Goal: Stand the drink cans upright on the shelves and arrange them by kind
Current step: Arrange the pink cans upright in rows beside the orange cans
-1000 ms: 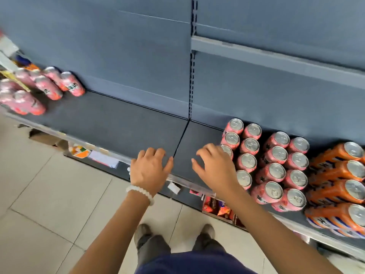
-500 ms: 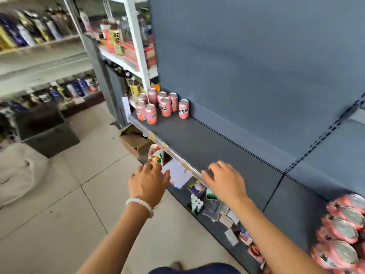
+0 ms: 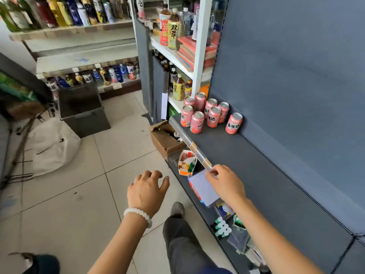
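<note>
— What's in front of you?
— A shop aisle, and a dark grey shelf (image 3: 262, 175) running away along a blue back panel. The pink cans (image 3: 205, 113) stand upright at its far end.
— And your hands?
— Both empty. My left hand (image 3: 147, 191) hangs loose over the floor tiles; my right hand (image 3: 227, 182) hovers at the shelf's front rail, fingers relaxed.
— Which step?
— Between cans, I reckon. Next I must get near enough to reach them, then group them.
</note>
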